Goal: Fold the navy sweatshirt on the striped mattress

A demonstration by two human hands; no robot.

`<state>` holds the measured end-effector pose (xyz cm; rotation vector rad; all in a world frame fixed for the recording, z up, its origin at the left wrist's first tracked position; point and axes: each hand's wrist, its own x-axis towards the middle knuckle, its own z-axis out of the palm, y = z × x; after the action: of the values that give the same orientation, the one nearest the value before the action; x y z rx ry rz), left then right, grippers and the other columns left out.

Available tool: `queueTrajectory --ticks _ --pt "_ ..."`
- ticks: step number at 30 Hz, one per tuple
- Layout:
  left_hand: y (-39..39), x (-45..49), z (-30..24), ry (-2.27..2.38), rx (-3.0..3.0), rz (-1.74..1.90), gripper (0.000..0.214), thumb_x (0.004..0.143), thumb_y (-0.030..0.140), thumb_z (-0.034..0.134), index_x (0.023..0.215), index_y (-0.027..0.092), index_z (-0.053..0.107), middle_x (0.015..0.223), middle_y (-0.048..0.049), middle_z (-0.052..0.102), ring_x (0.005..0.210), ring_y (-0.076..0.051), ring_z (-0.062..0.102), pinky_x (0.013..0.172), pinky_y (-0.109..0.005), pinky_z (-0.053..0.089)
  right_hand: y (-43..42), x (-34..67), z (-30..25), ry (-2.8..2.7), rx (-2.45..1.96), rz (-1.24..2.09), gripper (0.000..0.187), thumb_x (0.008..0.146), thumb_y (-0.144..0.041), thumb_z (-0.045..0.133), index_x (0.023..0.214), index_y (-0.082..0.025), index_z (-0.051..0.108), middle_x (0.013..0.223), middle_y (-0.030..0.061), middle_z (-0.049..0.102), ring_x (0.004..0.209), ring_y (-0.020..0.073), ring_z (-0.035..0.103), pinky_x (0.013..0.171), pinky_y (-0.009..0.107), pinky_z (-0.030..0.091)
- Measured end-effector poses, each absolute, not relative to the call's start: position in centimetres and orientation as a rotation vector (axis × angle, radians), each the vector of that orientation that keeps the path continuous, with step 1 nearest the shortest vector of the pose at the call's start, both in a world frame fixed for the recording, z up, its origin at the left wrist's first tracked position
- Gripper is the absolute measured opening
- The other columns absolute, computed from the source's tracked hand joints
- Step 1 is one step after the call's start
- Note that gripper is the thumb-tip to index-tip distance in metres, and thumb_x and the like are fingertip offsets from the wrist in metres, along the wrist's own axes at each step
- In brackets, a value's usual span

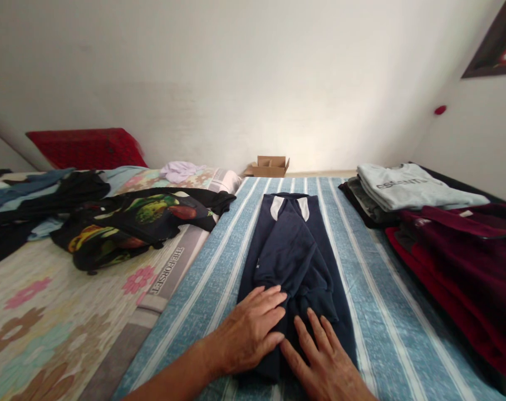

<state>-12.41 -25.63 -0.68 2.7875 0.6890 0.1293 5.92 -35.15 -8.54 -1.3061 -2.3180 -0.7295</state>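
Navy garment [296, 262] folded lengthwise, centred on striped blue sheet [386, 312], pressed by 2 open hands, fingers spread, nothing gripped: L hand [248, 331] on its lower part, R hand [323, 356] on its lower edge. 1 stack of folded tops [407, 186] & 1 maroon garment [457, 262] seen to R; 1 black print shirt [136, 223] to L; 1 cardboard box [271, 167] beyond

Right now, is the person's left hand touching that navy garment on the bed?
Touching: the head view shows the left hand lying flat on the navy garment, its fingertips resting on the fabric with no gap.
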Motion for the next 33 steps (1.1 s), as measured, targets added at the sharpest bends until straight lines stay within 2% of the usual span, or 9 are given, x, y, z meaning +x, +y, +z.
queueTrajectory --ticks 5,8,10,14,19,23,26,29,33 --pt "-26.7 -14.4 -0.4 0.676 2.798 0.134 0.031 0.084 0.027 0.053 0.112 0.014 0.057 0.134 -0.0127 0.049 0.131 -0.026 0.036 0.107 -0.045 0.031 -35.1 6.2 -8.1 -2.284 -1.301 -0.709 0.032 0.088 -0.031 0.044 0.116 -0.024 0.057 0.107 0.0072 0.066 0.103 0.0309 0.058 0.083 0.042 0.046" --pt "-27.6 -15.6 -0.4 0.663 2.815 0.154 0.047 0.078 0.041 0.061 0.117 0.015 0.054 0.134 -0.0137 0.049 0.129 -0.028 0.038 0.106 -0.046 0.033 -35.0 6.5 -7.9 -2.282 -1.295 -0.663 0.035 0.087 -0.026 0.041 0.120 -0.023 0.055 0.106 0.0060 0.067 0.102 0.0292 0.059 0.082 0.039 0.047" --pt "-28.5 -16.0 -0.4 0.659 2.849 0.170 0.057 0.073 0.043 0.065 0.122 0.015 0.051 0.134 -0.0145 0.049 0.128 -0.029 0.039 0.105 -0.047 0.034 -35.0 6.5 -7.8 -2.271 -1.302 -0.629 0.037 0.086 -0.024 0.041 0.121 -0.022 0.054 0.106 0.0062 0.067 0.103 0.0295 0.059 0.082 0.039 0.048" --pt "-30.4 -15.4 -1.1 0.724 2.972 0.209 0.055 0.073 0.029 0.064 0.124 0.014 0.050 0.134 -0.0128 0.050 0.127 -0.027 0.041 0.105 -0.044 0.036 -34.8 6.6 -7.6 -2.277 -1.321 -0.520 0.040 0.081 -0.017 0.044 0.120 -0.019 0.054 0.105 0.0064 0.068 0.101 0.0303 0.059 0.079 0.039 0.050" --pt "-31.5 -14.4 -3.4 0.899 3.133 0.396 0.046 0.076 0.013 0.047 0.122 0.013 0.051 0.127 -0.0113 0.056 0.121 -0.024 0.048 0.101 -0.041 0.040 -34.5 6.6 -6.5 -2.372 -1.427 -0.223 0.047 0.075 -0.014 0.049 0.122 -0.017 0.052 0.107 0.0075 0.067 0.100 0.0290 0.060 0.081 0.039 0.050" --pt "-31.3 -13.9 -5.3 0.972 3.141 0.463 0.050 0.074 0.005 0.037 0.122 0.012 0.049 0.121 -0.0111 0.060 0.113 -0.023 0.053 0.098 -0.041 0.042 -34.4 6.5 -5.9 -2.422 -1.497 -0.074 0.053 0.073 -0.011 0.049 0.125 -0.019 0.049 0.109 0.0060 0.066 0.103 0.0280 0.058 0.085 0.040 0.048" --pt "-30.9 -13.4 -5.2 0.996 3.038 0.352 0.055 0.069 0.003 0.036 0.122 0.012 0.049 0.119 -0.0114 0.060 0.110 -0.023 0.054 0.099 -0.041 0.040 -34.5 6.2 -5.9 -2.393 -1.512 -0.106 0.053 0.072 -0.013 0.049 0.125 -0.020 0.048 0.108 0.0053 0.066 0.103 0.0271 0.058 0.087 0.039 0.047" --pt "-30.3 -12.5 -3.5 1.020 2.912 0.094 0.055 0.067 0.003 0.039 0.121 0.012 0.050 0.119 -0.0129 0.059 0.110 -0.025 0.054 0.100 -0.042 0.039 -34.6 5.7 -6.2 -2.332 -1.526 -0.233 0.051 0.072 -0.016 0.049 0.122 -0.020 0.050 0.103 0.0063 0.068 0.099 0.0275 0.060 0.084 0.037 0.047" --pt "-29.3 -11.0 0.0 1.031 2.760 -0.218 0.041 0.072 0.003 0.039 0.107 0.013 0.057 0.104 -0.0116 0.063 0.095 -0.024 0.058 0.092 -0.042 0.044 -34.6 4.9 -6.3 -2.254 -1.552 -0.368 0.050 0.069 -0.018 0.048 0.119 -0.017 0.053 0.098 0.0082 0.069 0.094 0.0297 0.062 0.079 0.039 0.049"
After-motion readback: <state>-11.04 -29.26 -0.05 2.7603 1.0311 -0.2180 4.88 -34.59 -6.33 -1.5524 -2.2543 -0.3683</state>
